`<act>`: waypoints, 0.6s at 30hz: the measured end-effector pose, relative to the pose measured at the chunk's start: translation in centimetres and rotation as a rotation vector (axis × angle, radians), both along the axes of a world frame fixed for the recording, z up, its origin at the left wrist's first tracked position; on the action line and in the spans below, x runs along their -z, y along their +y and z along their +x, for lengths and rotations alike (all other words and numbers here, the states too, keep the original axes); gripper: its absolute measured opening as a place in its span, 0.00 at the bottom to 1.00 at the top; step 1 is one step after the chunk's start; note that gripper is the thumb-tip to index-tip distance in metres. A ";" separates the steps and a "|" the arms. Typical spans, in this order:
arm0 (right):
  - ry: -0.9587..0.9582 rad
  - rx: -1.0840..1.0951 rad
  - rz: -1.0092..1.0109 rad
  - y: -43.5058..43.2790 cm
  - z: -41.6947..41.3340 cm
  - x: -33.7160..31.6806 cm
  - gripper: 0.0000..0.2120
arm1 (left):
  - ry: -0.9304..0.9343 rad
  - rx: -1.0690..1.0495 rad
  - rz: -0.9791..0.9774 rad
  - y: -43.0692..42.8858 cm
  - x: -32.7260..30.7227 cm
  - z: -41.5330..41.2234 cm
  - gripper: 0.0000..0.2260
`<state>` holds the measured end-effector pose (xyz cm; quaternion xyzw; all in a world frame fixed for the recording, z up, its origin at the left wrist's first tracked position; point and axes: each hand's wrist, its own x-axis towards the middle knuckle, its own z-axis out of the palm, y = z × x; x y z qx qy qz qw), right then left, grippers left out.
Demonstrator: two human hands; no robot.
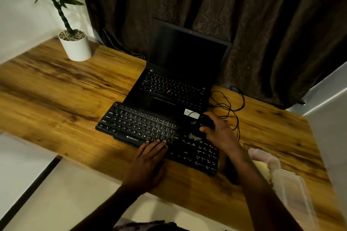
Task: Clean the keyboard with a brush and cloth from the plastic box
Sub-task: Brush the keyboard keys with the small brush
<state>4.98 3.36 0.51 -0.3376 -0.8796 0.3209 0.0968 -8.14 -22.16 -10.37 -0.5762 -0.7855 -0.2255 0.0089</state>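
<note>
A black keyboard (142,125) lies slanted on the wooden desk (56,88), in front of an open black laptop (174,84). My left hand (148,163) rests flat on the keyboard's front edge, fingertips on the keys near the space bar, gripping nothing. My right hand (219,133) hovers over the keyboard's right end, its fingers curled around a small black object (205,120) that looks like a wired mouse. A clear plastic box (289,180) stands at the right near the desk edge, with something yellow (262,168) inside. No brush can be made out.
A tangled black cable (229,107) lies right of the laptop. A potted plant in a white pot (76,47) stands at the desk's far left. Dark curtains (244,15) hang behind the desk. The desk's near edge runs just below my left wrist.
</note>
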 end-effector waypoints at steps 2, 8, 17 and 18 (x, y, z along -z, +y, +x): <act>-0.009 0.000 0.031 0.4 0.3 0.2 0.23 | 0.004 -0.008 0.004 0.0 0.0 0.1 0.24; 0.030 -0.042 0.003 -1.7 -1.4 0.6 0.21 | 0.005 -0.010 0.005 0.0 -0.1 0.0 0.24; -0.003 0.005 0.073 0.4 2.0 0.3 0.23 | -0.003 0.008 0.000 -0.2 0.1 -0.1 0.25; -0.017 0.000 0.092 0.2 1.9 0.2 0.23 | -0.001 0.009 -0.007 -0.2 0.1 -0.1 0.25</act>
